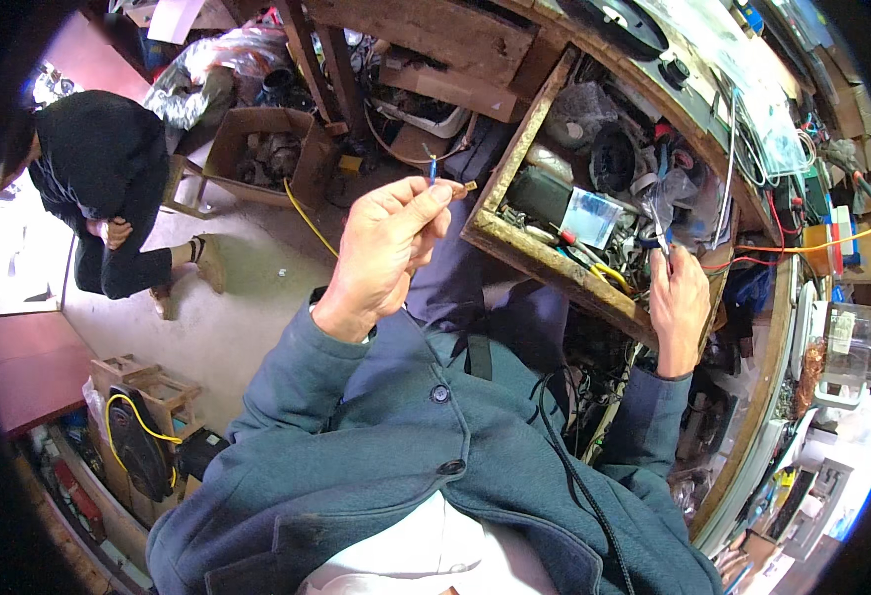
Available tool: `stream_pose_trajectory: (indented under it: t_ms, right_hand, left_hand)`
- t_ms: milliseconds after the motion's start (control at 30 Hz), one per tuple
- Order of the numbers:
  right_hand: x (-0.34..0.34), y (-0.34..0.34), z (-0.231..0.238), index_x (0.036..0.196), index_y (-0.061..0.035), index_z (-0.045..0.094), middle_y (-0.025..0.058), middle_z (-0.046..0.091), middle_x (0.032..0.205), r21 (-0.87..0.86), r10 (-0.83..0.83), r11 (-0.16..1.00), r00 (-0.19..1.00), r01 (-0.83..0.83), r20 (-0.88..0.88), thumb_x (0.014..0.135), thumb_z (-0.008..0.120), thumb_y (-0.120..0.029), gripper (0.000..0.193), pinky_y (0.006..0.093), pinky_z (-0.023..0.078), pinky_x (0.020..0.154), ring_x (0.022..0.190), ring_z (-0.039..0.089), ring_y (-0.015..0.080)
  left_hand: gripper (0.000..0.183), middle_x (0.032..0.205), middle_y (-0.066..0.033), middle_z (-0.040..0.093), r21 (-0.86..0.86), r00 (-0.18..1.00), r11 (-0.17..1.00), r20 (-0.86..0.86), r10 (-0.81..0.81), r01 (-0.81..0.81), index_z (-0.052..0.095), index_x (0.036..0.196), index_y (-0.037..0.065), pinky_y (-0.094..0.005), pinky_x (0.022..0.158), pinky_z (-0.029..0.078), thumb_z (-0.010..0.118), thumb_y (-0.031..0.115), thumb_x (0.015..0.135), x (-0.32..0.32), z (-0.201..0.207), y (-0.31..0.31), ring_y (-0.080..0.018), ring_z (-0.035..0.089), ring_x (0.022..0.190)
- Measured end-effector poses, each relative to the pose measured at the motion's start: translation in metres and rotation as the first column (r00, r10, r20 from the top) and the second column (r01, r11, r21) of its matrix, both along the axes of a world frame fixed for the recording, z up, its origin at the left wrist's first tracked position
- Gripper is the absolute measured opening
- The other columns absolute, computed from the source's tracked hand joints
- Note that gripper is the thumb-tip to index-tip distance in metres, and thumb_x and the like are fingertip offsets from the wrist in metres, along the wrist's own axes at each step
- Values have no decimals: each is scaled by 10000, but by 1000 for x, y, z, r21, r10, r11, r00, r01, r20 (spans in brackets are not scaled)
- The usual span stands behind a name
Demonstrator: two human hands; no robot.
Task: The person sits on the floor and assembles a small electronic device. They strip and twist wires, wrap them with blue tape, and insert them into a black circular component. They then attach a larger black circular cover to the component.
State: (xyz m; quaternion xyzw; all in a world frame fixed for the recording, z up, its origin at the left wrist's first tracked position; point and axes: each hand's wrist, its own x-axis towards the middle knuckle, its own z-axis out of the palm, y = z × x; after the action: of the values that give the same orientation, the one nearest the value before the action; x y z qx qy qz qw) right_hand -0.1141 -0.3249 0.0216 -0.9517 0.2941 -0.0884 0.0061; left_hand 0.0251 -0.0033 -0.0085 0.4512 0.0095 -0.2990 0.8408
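Note:
My left hand (pixel 388 248) is raised in front of my body, thumb and fingers pinched together. Between them is a short blue piece (pixel 433 169) with a thin tip, and a small brass-coloured end (pixel 470 185) sticks out beside it. Its exact kind is too small to tell. My right hand (pixel 681 297) reaches over the open wooden drawer (pixel 545 276) on the right. Its fingers are closed at a slim metal tool (pixel 663 236), whose kind is partly hidden. Around it lie yellow-handled pliers (pixel 612 278) and a clear plastic box (pixel 591 216).
A workbench (pixel 688 124) with wires and plastic bags runs above the drawer. To the left stands a cardboard box (pixel 257 159) of mixed parts, with a yellow cable (pixel 309 218) on the floor. Another person (pixel 108 188) in dark clothes sits at far left.

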Motion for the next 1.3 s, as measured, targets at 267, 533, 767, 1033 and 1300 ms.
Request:
stream_pose_trajectory:
  t_ms: [267, 533, 767, 1033, 1300]
  right_hand:
    - [12, 34, 10, 1019, -35, 689, 167, 691, 970, 142, 168, 960, 905, -239, 390, 973, 665, -196, 169, 429, 537, 793, 897, 674, 332]
    - [43, 139, -4, 964, 5, 665, 118, 659, 842, 341, 379, 587, 621, -734, 686, 895, 757, -39, 124, 320, 508, 627, 684, 642, 236]
    - [42, 134, -6, 895, -4, 641, 152, 632, 796, 436, 314, 507, 630, -744, 711, 882, 737, -37, 103, 382, 498, 626, 696, 635, 316]
    - [40, 130, -8, 905, 4, 655, 138, 633, 782, 445, 311, 548, 667, -708, 677, 900, 733, -39, 89, 353, 495, 628, 682, 630, 283]
    - [41, 120, 0, 882, -21, 636, 167, 628, 775, 497, 285, 588, 739, -638, 610, 893, 717, -78, 100, 426, 506, 633, 707, 645, 359]
  left_hand:
    - [133, 675, 94, 486, 130, 992, 989, 94, -81, 68, 666, 1048, 22, -178, 452, 240, 673, 151, 1017, -5, 0, -8, 5, 339, 512]
    - [119, 750, 100, 540, 350, 923, 931, 314, -223, 106, 687, 1006, 12, -178, 547, 291, 659, 125, 1030, -23, 13, -15, 19, 410, 641]
    - [118, 770, 91, 547, 366, 901, 921, 341, -267, 135, 676, 1011, 7, -176, 572, 318, 661, 122, 1032, -25, 10, -15, 9, 426, 665]
    - [108, 783, 52, 623, 355, 904, 924, 332, -268, 143, 695, 1033, 16, -177, 546, 340, 674, 122, 1019, -20, 3, -16, 3, 461, 634]
    - [431, 900, -21, 699, 319, 878, 947, 441, -184, 38, 571, 1382, 55, -161, 565, 389, 705, 44, 972, -23, 5, -24, -9, 521, 661]
